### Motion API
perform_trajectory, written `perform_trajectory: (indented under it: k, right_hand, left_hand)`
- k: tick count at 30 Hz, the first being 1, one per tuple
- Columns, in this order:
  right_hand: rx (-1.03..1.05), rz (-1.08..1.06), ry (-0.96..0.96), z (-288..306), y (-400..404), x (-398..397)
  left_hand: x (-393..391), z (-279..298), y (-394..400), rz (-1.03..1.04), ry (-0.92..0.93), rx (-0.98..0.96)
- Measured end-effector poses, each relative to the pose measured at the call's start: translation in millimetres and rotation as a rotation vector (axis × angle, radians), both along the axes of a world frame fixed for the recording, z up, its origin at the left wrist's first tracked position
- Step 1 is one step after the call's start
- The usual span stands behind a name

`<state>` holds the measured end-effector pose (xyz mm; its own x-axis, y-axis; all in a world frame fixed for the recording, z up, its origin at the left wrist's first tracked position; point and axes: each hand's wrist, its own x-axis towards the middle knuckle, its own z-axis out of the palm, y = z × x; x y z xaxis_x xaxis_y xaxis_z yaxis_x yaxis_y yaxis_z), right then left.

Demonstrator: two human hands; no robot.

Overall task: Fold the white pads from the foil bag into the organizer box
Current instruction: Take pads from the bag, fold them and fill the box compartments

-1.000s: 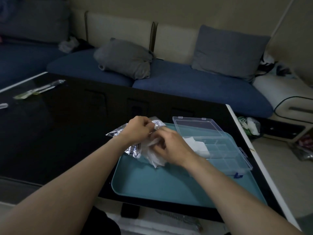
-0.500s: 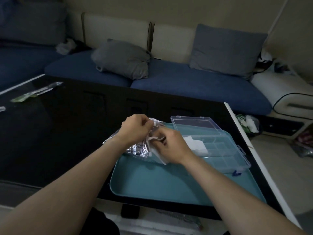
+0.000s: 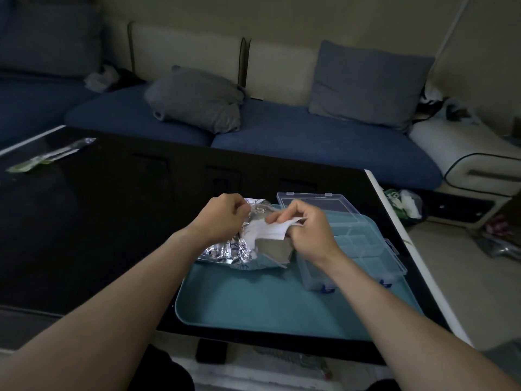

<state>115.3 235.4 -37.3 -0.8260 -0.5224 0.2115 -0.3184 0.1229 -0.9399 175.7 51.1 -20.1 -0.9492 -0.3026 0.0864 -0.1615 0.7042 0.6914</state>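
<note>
The foil bag [image 3: 225, 251] was shiny silver, crinkled, with small blue print on it. The pad [image 3: 272, 231] was plain white, its lower part grey in shadow. The tray [image 3: 253, 303] was a flat teal. The organizer box [image 3: 358, 246] was clear and colourless, with blue latches [image 3: 327, 289] on its front. The table [image 3: 98, 221] was glossy black with a white edge. The sofa had navy blue seats [image 3: 324, 145] and a cream back [image 3: 186, 49], with two grey cushions [image 3: 197, 100]. A clear wrapper [image 3: 48, 156] showed green inside.

White pad [image 3: 272, 231] half out of foil bag [image 3: 225, 249]
</note>
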Motion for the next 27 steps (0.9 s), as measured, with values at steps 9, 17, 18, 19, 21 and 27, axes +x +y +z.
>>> perform_trajectory:
  k: [9, 17, 18, 19, 21, 27]
  right_hand:
    - [0.528, 0.156, 0.353, -5, -3, 7]
    - [0.456, 0.085, 0.366, 2, -8, 8]
    - [0.417, 0.096, 0.356, 4, -6, 9]
    - [0.384, 0.089, 0.356, 5, -4, 9]
    - [0.327, 0.033, 0.332, 9, 0, 8]
    - [0.189, -0.156, 0.080, 7, 11, 2]
  left_hand:
    - [4, 5, 7, -0.036, -0.032, 0.020]
    - [6, 7, 7, -0.061, -0.013, -0.064]
    - [6, 7, 6, -0.075, -0.011, -0.097]
    - [6, 7, 5, -0.084, -0.010, -0.136]
    - [4, 6, 3, -0.075, 0.001, -0.186]
    - [2, 8, -2, -0.052, 0.005, -0.204]
